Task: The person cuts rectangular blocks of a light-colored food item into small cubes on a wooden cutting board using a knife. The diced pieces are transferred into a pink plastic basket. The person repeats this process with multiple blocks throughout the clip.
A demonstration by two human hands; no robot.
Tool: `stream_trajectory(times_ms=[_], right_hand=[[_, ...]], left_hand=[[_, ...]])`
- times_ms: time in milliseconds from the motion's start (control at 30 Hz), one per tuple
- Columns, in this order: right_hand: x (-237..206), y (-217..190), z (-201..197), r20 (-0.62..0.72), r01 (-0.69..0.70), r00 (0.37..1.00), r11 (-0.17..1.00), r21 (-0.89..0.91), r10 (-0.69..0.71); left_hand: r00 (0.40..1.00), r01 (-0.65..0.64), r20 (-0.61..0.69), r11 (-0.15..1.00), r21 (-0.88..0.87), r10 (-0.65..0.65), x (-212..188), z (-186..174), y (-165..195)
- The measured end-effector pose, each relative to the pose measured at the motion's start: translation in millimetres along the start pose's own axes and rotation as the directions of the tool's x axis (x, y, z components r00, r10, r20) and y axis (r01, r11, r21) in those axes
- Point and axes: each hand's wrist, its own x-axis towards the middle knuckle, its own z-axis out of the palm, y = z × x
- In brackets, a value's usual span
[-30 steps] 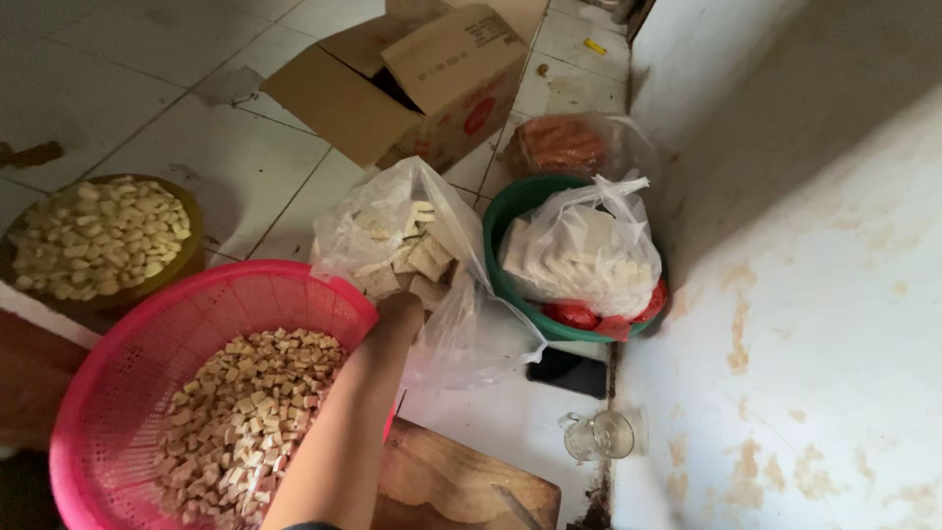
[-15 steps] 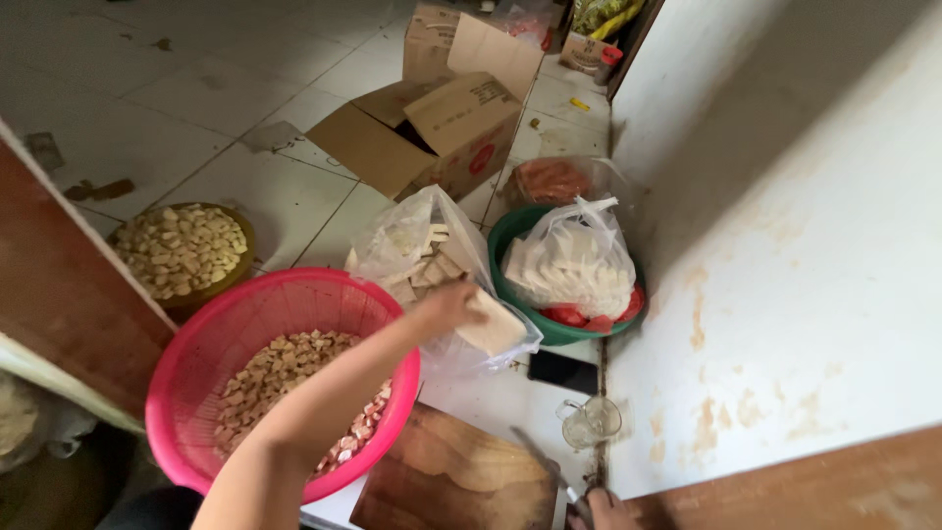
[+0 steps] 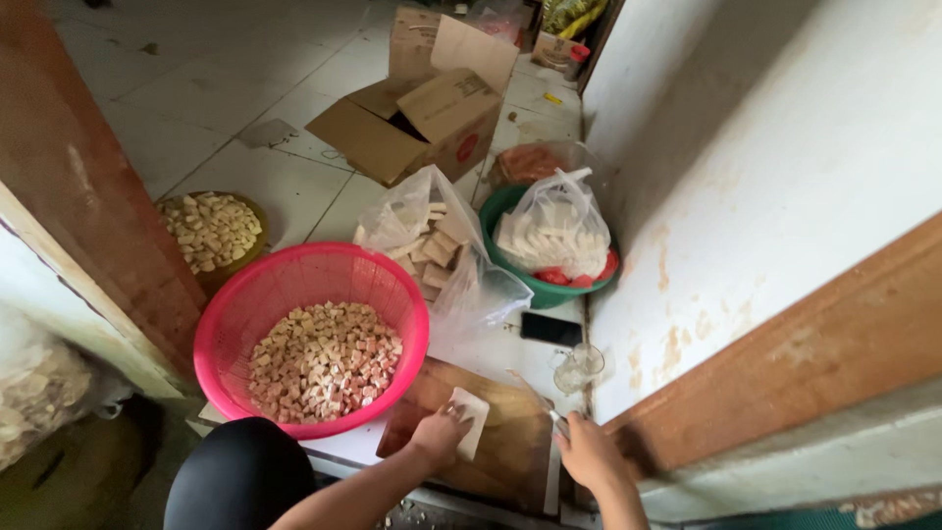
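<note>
At six o'clock, left hand (image 3: 437,437) pressed a pale slab (image 3: 468,420) flat on the wooden cutting board (image 3: 510,447). Right hand (image 3: 589,453) gripped a knife (image 3: 551,461) at five o'clock. Pink basket (image 3: 294,285) of diced cubes sat at nine o'clock of the board.

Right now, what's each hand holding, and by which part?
Left hand holds a pale flat block by its lower left edge, on the wooden cutting board. Right hand grips a knife by its handle end.

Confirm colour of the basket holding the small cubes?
Pink basket, perforated plastic; clearest in the head view.
</note>
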Motion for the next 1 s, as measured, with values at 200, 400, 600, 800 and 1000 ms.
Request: stream_trajectory(times_ms=[200, 400, 600, 800, 1000], right_hand=[[4.0, -12.8, 76.4, 0.084, -0.180, 0.983, 0.917, 0.356, 0.161], [-2.7, -40.8, 172.9, -0.271, -0.092, 0.938, 0.908, 0.409, 0.217], [-12.0, -76.6, 194.4, -0.227, -0.212, 0.911, 0.865, 0.454, 0.343], [-15.0, -87.9, 193.6, -0.340, -0.056, 0.912, 0.888, 0.456, 0.232], [-12.7, -91.8, 202.0, -0.277, -0.024, 0.940, 0.850, 0.526, 0.198]], left_hand=[[0.958, 0.208, -0.104, 0.896, -0.393, -0.268, -36.3, 5.3, 7.8], [0.993, 0.074, -0.068, 0.953, -0.292, -0.098, -52.9, 24.7, 19.4], [0.957, 0.214, -0.165, 0.964, -0.158, -0.240, -50.3, 12.6, 33.5], [0.999, 0.041, -0.013, 0.990, -0.131, -0.043, -23.4, -8.9, 10.5], [0.995, -0.087, -0.044, 0.994, 0.062, 0.090, 7.1, -0.7, -1.4]])
